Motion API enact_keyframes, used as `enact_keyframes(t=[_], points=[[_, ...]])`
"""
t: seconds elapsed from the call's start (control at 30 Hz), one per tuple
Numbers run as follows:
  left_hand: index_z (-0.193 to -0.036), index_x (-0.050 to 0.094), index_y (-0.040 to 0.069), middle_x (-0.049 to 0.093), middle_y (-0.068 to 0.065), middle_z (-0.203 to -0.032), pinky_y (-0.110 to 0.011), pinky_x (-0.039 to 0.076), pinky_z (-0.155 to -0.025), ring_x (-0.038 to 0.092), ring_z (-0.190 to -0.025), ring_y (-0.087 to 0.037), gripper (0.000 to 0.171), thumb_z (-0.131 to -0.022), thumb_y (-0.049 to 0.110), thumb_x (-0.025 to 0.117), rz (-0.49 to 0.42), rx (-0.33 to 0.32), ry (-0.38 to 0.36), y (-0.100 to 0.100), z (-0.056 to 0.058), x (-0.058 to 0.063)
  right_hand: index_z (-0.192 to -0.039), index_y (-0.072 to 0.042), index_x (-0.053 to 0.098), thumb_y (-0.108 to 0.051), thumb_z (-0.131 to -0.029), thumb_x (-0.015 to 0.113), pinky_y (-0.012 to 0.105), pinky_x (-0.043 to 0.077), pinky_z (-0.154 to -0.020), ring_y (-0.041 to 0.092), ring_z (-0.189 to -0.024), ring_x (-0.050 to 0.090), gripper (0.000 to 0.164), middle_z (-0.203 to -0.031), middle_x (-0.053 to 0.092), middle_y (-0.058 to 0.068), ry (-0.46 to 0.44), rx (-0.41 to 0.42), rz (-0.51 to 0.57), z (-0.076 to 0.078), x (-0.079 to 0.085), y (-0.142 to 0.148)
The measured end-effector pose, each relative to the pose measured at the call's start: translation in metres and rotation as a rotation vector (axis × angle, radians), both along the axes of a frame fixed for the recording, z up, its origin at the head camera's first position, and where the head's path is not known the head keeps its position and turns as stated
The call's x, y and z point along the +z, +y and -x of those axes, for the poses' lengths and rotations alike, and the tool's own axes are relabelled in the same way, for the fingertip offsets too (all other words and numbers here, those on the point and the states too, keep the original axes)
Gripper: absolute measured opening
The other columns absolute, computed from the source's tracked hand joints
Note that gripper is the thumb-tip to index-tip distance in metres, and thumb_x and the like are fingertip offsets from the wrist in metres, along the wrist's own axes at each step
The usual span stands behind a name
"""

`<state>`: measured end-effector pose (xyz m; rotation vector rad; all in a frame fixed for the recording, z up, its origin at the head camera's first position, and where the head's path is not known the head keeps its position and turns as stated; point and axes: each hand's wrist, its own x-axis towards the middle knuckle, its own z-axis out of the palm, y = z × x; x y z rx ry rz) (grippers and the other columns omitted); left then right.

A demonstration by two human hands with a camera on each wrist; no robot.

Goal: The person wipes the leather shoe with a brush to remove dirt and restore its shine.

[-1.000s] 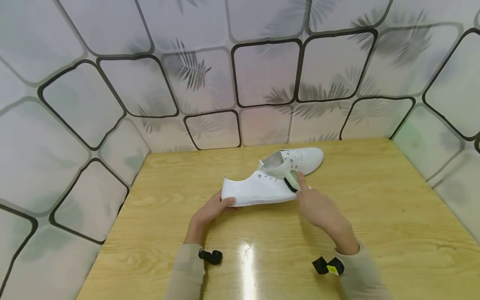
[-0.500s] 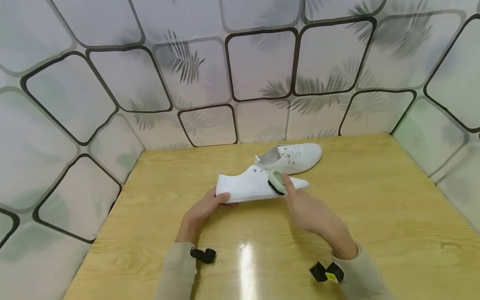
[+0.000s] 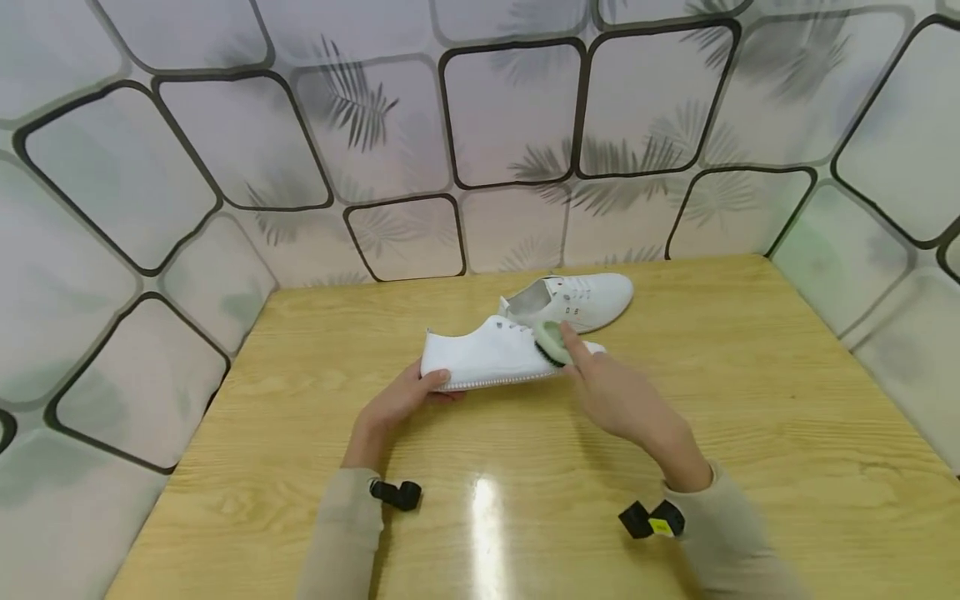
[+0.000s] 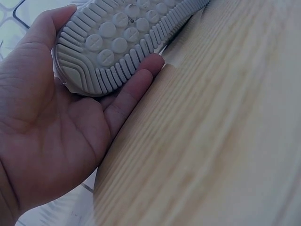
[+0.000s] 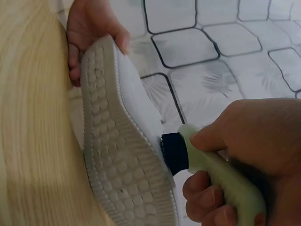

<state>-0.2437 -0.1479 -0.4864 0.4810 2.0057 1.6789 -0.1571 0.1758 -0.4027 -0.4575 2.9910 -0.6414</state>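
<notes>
A white lace-up shoe (image 3: 480, 354) is tipped on its side, its studded sole (image 5: 117, 155) turned toward the person. My left hand (image 3: 397, 400) grips it by the heel, thumb on the side and fingers beneath, as the left wrist view shows. In my right hand (image 3: 618, 396) is a pale green brush (image 5: 221, 176), held by its handle with the forefinger stretched along it. The brush's dark bristles (image 5: 175, 153) touch the shoe's side near the toe. Just behind lies the second white shoe (image 3: 596, 300), upright on the table.
The wooden table (image 3: 750, 400) extends around both shoes, with a bright light reflection near the front. Patterned wall covering (image 3: 517, 117) encloses its back and sides. A black wrist camera (image 3: 397, 495) sits at the left cuff, another black device (image 3: 651, 520) at the right.
My right hand has drawn the brush back from the toe toward the middle of the shoe. The left hand keeps its grip on the heel. The head view has shifted slightly.
</notes>
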Motion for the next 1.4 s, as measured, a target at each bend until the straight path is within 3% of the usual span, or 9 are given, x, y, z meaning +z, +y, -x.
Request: enact_keyframes(t=[0.1,0.23,0.33,0.47,0.7,0.83,1.0,1.23,1.4], points=[[-0.144,0.036,-0.004,0.055,-0.027,-0.128,-0.040,0.052,-0.095,0.065,-0.105,-0.027,0.050,-0.106,0.026,0.048,-0.010,-0.004,-0.009,-0.001,0.000,0.000,-0.160,-0.010,0.013,-0.025,-0.107,0.036,0.035,0.043,-0.051,0.023,-0.066,0.055,0.059,-0.092,0.062,0.018,-0.025,-0.012,-0.004,-0.002,0.001,-0.012],[-0.144,0.036,-0.005,0.056,-0.026,-0.127,-0.041,0.052,-0.096,0.064,-0.107,-0.028,0.052,-0.106,0.029,0.049,-0.018,-0.029,-0.011,0.002,-0.001,-0.002,-0.160,-0.008,0.012,-0.023,-0.107,0.037,0.035,0.039,-0.045,0.025,-0.063,0.052,0.060,-0.101,0.061,0.028,-0.033,-0.168,-0.073,-0.005,0.003,-0.005],[-0.144,0.037,-0.004,0.059,-0.024,-0.124,-0.041,0.052,-0.095,0.065,-0.106,-0.026,0.052,-0.106,0.030,0.048,-0.006,-0.021,-0.020,0.002,-0.002,-0.004,-0.158,-0.003,0.013,-0.021,-0.107,0.040,0.034,0.037,-0.041,0.024,-0.058,0.050,0.061,-0.086,0.059,0.024,0.014,-0.227,-0.114,-0.008,-0.002,-0.004],[-0.142,0.039,-0.005,0.061,-0.023,-0.121,-0.041,0.053,-0.094,0.065,-0.104,-0.026,0.050,-0.106,0.030,0.048,0.003,-0.004,-0.017,0.000,-0.002,-0.005,-0.158,-0.005,0.016,-0.021,-0.106,0.045,0.032,0.036,-0.039,0.021,-0.050,0.046,0.062,-0.078,0.054,0.018,0.095,-0.199,-0.091,-0.010,-0.012,-0.029],[-0.140,0.040,-0.004,0.059,-0.023,-0.122,-0.041,0.053,-0.093,0.064,-0.104,-0.027,0.048,-0.106,0.028,0.048,-0.018,-0.005,-0.001,0.000,-0.004,-0.006,-0.159,-0.014,0.022,-0.024,-0.105,0.049,0.033,0.039,-0.041,0.020,-0.050,0.049,0.061,-0.088,0.058,0.021,0.116,-0.023,-0.040,-0.012,-0.023,-0.074],[-0.142,0.039,-0.003,0.056,-0.023,-0.127,-0.042,0.052,-0.095,0.064,-0.108,-0.028,0.051,-0.106,0.031,0.048,-0.021,-0.022,-0.001,0.005,-0.005,-0.006,-0.157,-0.017,0.028,-0.025,-0.103,0.052,0.033,0.039,-0.040,0.020,-0.047,0.047,0.060,-0.079,0.055,0.016,0.165,-0.119,-0.131,-0.009,-0.016,-0.063],[-0.144,0.037,-0.002,0.055,-0.025,-0.129,-0.041,0.052,-0.096,0.063,-0.109,-0.028,0.053,-0.106,0.033,0.049,-0.014,-0.044,0.007,0.007,-0.002,-0.002,-0.158,-0.017,0.027,-0.027,-0.104,0.050,0.032,0.037,-0.039,0.020,-0.046,0.045,0.060,-0.080,0.056,0.017,0.129,-0.207,-0.173,-0.007,-0.009,-0.056],[-0.144,0.037,-0.002,0.059,-0.022,-0.125,-0.040,0.052,-0.094,0.063,-0.105,-0.023,0.054,-0.105,0.033,0.049,-0.030,-0.059,0.018,-0.002,-0.002,0.002,-0.159,-0.008,0.018,-0.025,-0.106,0.046,0.030,0.039,-0.044,0.018,-0.051,0.047,0.061,-0.077,0.054,0.012,0.096,0.024,0.051,0.001,-0.026,-0.101],[-0.145,0.035,-0.003,0.058,-0.022,-0.125,-0.042,0.052,-0.094,0.063,-0.106,-0.025,0.054,-0.106,0.032,0.048,-0.033,-0.068,0.021,-0.004,-0.001,0.003,-0.159,-0.017,0.022,-0.028,-0.106,0.047,0.034,0.041,-0.049,0.019,-0.057,0.048,0.061,-0.078,0.054,0.009,0.070,0.006,0.015,0.004,-0.019,-0.094]])
